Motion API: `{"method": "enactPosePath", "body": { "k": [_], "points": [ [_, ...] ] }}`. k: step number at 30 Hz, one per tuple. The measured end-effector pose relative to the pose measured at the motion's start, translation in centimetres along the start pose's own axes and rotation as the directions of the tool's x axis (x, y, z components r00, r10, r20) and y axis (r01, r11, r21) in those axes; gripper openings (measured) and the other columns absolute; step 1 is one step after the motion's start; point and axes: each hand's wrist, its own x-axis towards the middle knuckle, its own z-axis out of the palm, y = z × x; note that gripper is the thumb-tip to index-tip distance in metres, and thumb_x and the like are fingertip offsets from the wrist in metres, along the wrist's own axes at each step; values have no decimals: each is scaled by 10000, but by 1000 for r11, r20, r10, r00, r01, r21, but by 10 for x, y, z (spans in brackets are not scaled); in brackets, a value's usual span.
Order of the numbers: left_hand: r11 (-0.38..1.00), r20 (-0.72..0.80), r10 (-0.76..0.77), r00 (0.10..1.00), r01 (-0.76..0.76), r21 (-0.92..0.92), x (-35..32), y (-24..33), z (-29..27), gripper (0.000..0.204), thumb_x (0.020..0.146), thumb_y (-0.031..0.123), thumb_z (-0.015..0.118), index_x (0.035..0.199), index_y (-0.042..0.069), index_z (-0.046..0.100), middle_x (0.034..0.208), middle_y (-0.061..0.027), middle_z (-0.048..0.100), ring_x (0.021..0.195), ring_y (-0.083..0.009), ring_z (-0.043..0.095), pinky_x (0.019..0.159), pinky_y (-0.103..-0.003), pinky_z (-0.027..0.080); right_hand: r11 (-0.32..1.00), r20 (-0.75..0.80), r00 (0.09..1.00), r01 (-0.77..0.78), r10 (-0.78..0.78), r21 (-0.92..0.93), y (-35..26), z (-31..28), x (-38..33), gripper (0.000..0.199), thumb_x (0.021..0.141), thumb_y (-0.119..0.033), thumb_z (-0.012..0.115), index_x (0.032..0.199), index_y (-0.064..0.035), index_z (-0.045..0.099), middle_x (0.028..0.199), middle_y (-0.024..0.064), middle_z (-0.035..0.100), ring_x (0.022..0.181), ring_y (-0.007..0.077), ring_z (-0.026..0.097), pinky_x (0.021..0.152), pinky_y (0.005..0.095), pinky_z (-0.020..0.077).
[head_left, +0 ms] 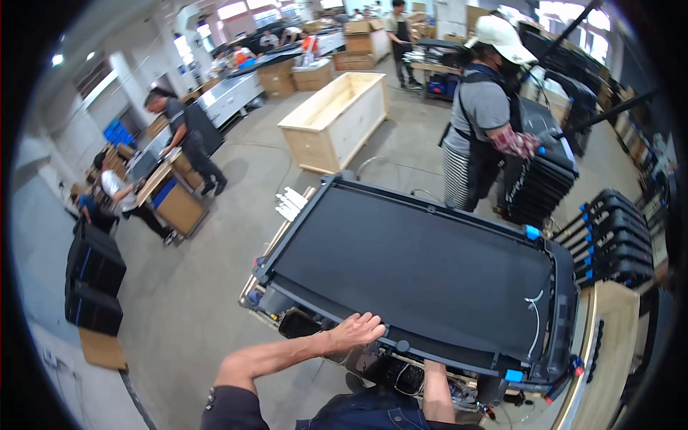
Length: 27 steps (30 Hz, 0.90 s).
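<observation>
A black treadmill deck (423, 265) with a wide flat belt lies in front of me on a workbench. My left hand (358, 330) is closed, its fingers curled at the deck's near side rail (448, 356); whatever lies within them is hidden. To its right, my right hand (434, 369) reaches under the same rail, so its fingers cannot be seen. A thin white cable (534, 326) rests loosely on the belt's right end. Blue pieces wrap the frame at two right corners, the near one being a blue corner wrap (513, 375).
Below the rail sits a dark bin (408, 378) of small parts. White strips (290, 203) lie at the bench's far left. Across the deck a co-worker (487, 115) in a white cap handles stacked black frames (542, 188). An open wooden crate (333, 125) stands beyond; black treadmill parts (618, 236) stand right.
</observation>
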Motion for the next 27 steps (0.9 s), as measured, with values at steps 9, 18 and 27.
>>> {"method": "enactPosePath", "body": {
  "k": [9, 18, 27],
  "points": [
    [996, -165, -41, 986, 28, -79, -29, -5, -301, 419, 758, 358, 723, 941, 56, 497, 859, -63, 442, 794, -199, 513, 609, -317, 417, 873, 73, 925, -322, 372, -367, 46, 65, 67, 408, 953, -405, 640, 1192, -82, 570, 987, 93, 648, 849, 249, 657, 820, 415, 556],
    [966, -650, -28, 759, 189, 179, -186, 7, -330, 610, 891, 639, 521, 863, 32, 569, 752, -40, 463, 604, -156, 473, 498, -265, 352, 572, 24, 797, -412, 603, -709, 136, 161, 163, 393, 958, -419, 627, 1164, -89, 575, 965, 81, 640, 845, 250, 655, 812, 415, 553],
    [945, -763, -19, 646, 260, 197, -425, -49, -390, 620, 696, 643, 616, 782, 33, 549, 680, -19, 457, 582, -156, 497, 481, -284, 352, 463, -20, 822, -341, 570, -818, 284, 199, 192, 381, 963, -433, 614, 1135, -95, 581, 943, 69, 633, 840, 250, 652, 805, 415, 549]
  ]
}}
